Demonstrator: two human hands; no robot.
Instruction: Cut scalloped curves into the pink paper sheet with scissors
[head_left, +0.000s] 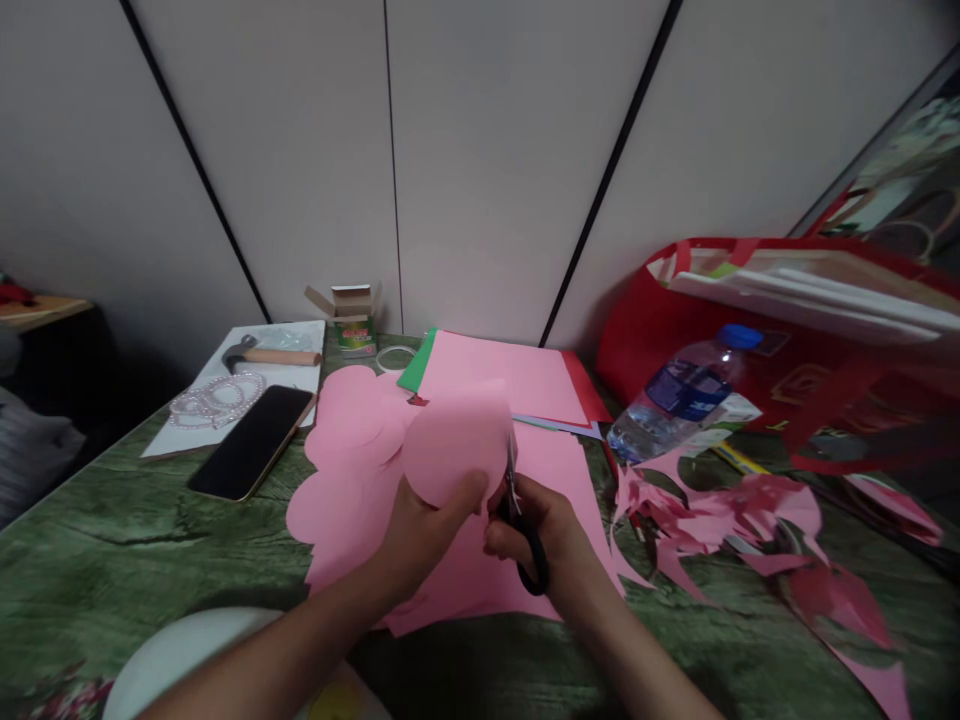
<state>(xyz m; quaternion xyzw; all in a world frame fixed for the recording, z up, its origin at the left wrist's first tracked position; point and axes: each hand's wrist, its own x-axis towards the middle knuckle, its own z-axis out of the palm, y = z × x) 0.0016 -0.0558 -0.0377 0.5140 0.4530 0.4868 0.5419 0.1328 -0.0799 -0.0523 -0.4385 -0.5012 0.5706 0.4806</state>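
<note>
My left hand (431, 525) grips a piece of pink paper (454, 440) with a rounded left edge, thumb on top. In my right hand (544, 525) is a pair of scissors (534, 555) with black handles, my fingers in the loops. The blades point away from me and lie against the right edge of the held paper. Under both hands spread larger pink sheets (487, 580). Several rounded pink cut-outs (345, 410) lie to the left, some overlapping.
On the left lie a black phone (255, 440), a hammer (281, 356) and a beaded strand (217, 400). A small opened box (354, 325) stands behind. To the right are pink scraps (720, 520), a tilted water bottle (679, 390) and a red bag (637, 310).
</note>
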